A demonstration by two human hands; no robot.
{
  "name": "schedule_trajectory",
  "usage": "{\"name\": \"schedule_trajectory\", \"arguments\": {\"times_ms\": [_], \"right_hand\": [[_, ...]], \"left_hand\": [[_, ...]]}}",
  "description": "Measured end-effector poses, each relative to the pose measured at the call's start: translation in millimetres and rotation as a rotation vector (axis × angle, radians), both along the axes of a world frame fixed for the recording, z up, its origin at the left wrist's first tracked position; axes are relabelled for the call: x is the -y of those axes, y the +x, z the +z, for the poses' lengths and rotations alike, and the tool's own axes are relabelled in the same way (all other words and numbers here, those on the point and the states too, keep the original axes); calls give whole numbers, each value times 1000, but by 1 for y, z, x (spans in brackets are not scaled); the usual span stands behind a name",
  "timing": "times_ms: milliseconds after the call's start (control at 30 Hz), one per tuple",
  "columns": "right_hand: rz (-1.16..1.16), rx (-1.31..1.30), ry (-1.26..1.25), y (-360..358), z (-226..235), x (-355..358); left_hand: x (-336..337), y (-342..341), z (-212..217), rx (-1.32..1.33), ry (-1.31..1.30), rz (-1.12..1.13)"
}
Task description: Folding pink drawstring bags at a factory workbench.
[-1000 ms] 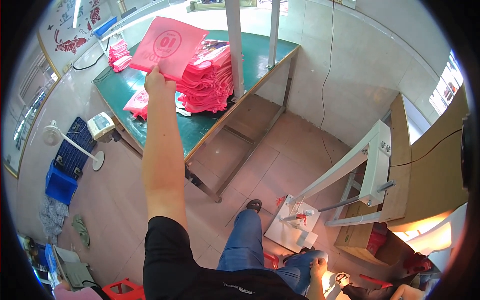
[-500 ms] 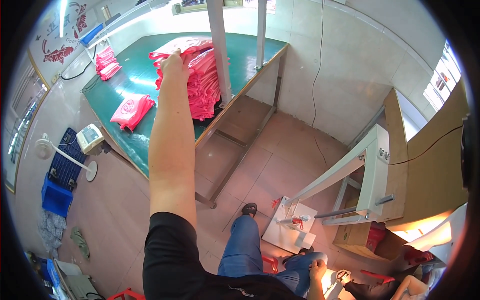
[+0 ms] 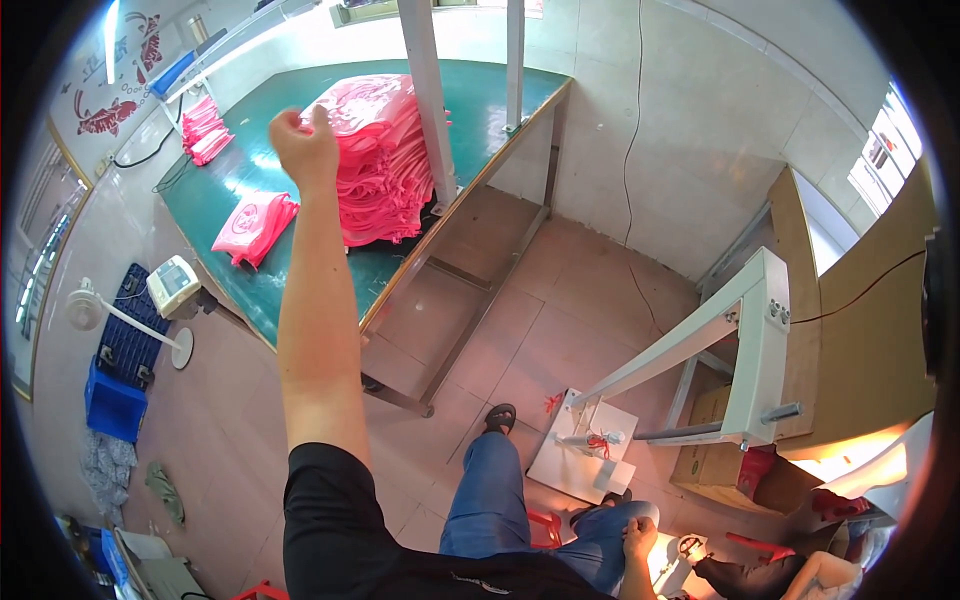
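My left hand is raised over the green table, just left of a tall stack of folded pink plastic bags. Its fingers are loosely curled with the thumb standing apart, and nothing shows in them. A small flat pile of pink bags with a printed emblem lies beside my forearm. Farther left stands another small pink pile. My right hand rests by my right knee with its fingers curled in; whatever they may hold is hidden.
White posts rise from the table beside the tall stack. On the left are a digital display box, a white fan and a blue bin. A white-framed machine stands right. Another person's arm shows at lower right.
My left hand has come off the top of the tall pink stack and moved left of it. The view has shifted slightly. My right hand stays by the knee.
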State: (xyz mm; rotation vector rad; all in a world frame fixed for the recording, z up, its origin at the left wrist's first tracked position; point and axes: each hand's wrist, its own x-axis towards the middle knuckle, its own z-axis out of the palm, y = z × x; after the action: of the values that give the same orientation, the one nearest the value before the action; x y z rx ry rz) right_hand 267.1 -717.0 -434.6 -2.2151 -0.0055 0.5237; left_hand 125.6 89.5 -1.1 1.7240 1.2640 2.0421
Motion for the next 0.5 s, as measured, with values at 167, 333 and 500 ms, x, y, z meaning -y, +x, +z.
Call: {"name": "schedule_trajectory", "arguments": {"times_ms": [167, 333, 500], "right_hand": [[-8, 4, -28, -6, -7, 10], [35, 200, -158, -13, -19, 24], [158, 160, -170, 5, -2, -20]], "left_hand": [[24, 46, 24, -843, -2, -103], [-72, 56, -23, -1253, -278, -391], [-201, -65, -6, -1445, 619, 117]]}}
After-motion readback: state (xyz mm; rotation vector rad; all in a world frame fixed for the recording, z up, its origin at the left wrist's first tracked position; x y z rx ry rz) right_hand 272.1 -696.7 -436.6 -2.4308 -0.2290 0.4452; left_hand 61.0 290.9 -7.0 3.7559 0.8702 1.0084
